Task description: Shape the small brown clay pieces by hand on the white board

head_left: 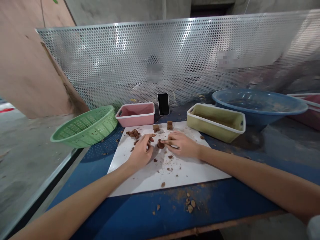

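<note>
A small dark brown clay piece (160, 144), wider at top and bottom, stands on a white board (140, 183). My right hand (183, 144) reaches in from the right, its fingertips closed on the upper part of this piece. Just left of it, my left hand (142, 150) hovers over the board with curved fingers apart; I see nothing held in it. Behind my hands sit two small blocky clay shapes (169, 125). A lump of loose clay (133, 133) lies beyond my left hand. Crumbs of clay (170, 169) are scattered across the board.
Around the blue table (125, 213) stand a green basket (85, 128), a pink bin (136, 115), an upright phone (163, 104), a yellow-green bin (215, 123) and a blue basin (260, 105). A perforated metal panel (175, 60) rises behind. Dry clay bits (190, 209) lie near the front edge.
</note>
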### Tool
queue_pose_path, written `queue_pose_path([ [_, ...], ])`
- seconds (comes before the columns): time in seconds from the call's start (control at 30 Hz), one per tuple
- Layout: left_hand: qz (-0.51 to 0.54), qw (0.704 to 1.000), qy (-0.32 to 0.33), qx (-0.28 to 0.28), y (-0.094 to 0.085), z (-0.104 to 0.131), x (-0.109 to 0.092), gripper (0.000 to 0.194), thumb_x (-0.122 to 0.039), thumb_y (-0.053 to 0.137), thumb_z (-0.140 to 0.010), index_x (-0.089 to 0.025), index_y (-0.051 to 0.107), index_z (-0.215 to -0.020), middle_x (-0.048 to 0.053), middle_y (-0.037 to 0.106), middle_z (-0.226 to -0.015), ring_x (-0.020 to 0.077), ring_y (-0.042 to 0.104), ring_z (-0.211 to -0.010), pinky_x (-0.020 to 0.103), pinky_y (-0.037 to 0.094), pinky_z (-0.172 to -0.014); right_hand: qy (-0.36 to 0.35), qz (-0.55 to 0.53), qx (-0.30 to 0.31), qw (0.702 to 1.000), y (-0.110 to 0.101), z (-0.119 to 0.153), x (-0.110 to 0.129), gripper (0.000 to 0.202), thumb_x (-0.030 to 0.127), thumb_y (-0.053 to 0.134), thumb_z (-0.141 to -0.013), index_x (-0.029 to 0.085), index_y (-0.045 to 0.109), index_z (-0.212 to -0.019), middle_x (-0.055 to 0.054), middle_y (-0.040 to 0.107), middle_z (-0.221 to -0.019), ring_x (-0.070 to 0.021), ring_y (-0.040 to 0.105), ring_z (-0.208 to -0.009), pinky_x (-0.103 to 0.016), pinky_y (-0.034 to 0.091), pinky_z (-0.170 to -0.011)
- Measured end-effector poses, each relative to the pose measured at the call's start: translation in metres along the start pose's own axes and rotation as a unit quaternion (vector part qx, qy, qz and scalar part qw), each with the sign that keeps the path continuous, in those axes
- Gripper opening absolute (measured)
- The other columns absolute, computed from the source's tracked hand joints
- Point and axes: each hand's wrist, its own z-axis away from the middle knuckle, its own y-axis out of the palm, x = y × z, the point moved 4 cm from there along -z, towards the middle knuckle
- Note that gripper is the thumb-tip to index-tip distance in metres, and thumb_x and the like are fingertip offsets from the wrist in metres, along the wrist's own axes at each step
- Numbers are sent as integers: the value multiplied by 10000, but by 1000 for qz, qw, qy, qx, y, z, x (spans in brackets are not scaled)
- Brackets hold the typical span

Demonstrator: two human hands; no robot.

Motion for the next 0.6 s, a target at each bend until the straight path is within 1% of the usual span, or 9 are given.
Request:
queue_pose_path([
  [0.07, -2, 1000, 2, 1, 0, 0, 0, 445, -65, 500, -885, -200, 592, -1299, 78, 685, -1124, 202, 650, -896, 376, 544, -849, 74, 4, -15, 997, -3, 1, -5, 296, 384, 570, -1089, 208, 687, -1296, -105, 705, -1067, -274, 651, -1038, -484, 431, -1014],
  [0.13, -5, 1000, 4, -2, -1, 0, 0, 459, -61, 501, -876, -204, 591, -1303, 75, 688, -1134, 204, 650, -907, 382, 541, -866, 152, -7, -9, 988, -3, 1, -9, 481, 497, 666, -1025, 220, 592, -1410, -112, 699, -1132, -304, 650, -1090, -512, 409, -1036],
  [0.17, -6, 1000, 5, -4, -1, 1, 0, 463, -61, 506, -873, -208, 591, -1303, 72, 689, -1135, 204, 649, -906, 382, 539, -868, 180, -19, -2, 984, -2, 0, -11, 581, 543, 708, -985, 221, 549, -1443, -110, 703, -1135, -314, 654, -1098, -517, 406, -1037],
  [0.23, -6, 1000, 6, -8, -1, 1, 0, 464, -62, 515, -870, -213, 593, -1302, 66, 691, -1129, 203, 649, -898, 378, 538, -863, 213, -44, 9, 976, 3, -2, -11, 724, 595, 765, -921, 225, 485, -1477, -102, 717, -1131, -330, 662, -1127, -525, 392, -1054],
  [0.3, -6, 1000, 7, -7, 0, 0, -1, 460, -56, 516, -868, -211, 597, -1294, 64, 693, -1116, 203, 650, -894, 375, 535, -858, 225, -65, 13, 972, 9, -6, -10, 790, 604, 798, -885, 233, 450, -1489, -100, 732, -1139, -337, 668, -1153, -536, 368, -1082],
  [0.37, -6, 1000, 6, -5, 0, 0, 0, 460, -49, 512, -867, -207, 599, -1290, 64, 691, -1109, 202, 648, -890, 373, 534, -853, 228, -78, 15, 970, 13, -9, -9, 795, 584, 820, -868, 243, 446, -1481, -97, 744, -1133, -339, 673, -1160, -544, 353, -1094],
  [0.47, -6, 1000, 4, -2, 1, 0, 1, 469, -49, 512, -872, -204, 595, -1307, 67, 684, -1115, 199, 642, -886, 365, 533, -841, 227, -89, 21, 970, 16, -12, -7, 744, 509, 824, -873, 253, 460, -1469, -83, 753, -1114, -334, 673, -1174, -552, 344, -1099],
  [0.6, -4, 1000, 7, -1, 1, 0, 1, 475, -43, 507, -874, -206, 595, -1312, 66, 678, -1124, 198, 642, -901, 352, 530, -833, 227, -92, 17, 969, 14, -12, -6, 658, 396, 774, -905, 252, 469, -1470, -74, 770, -1115, -330, 665, -1217, -572, 315, -1120],
])
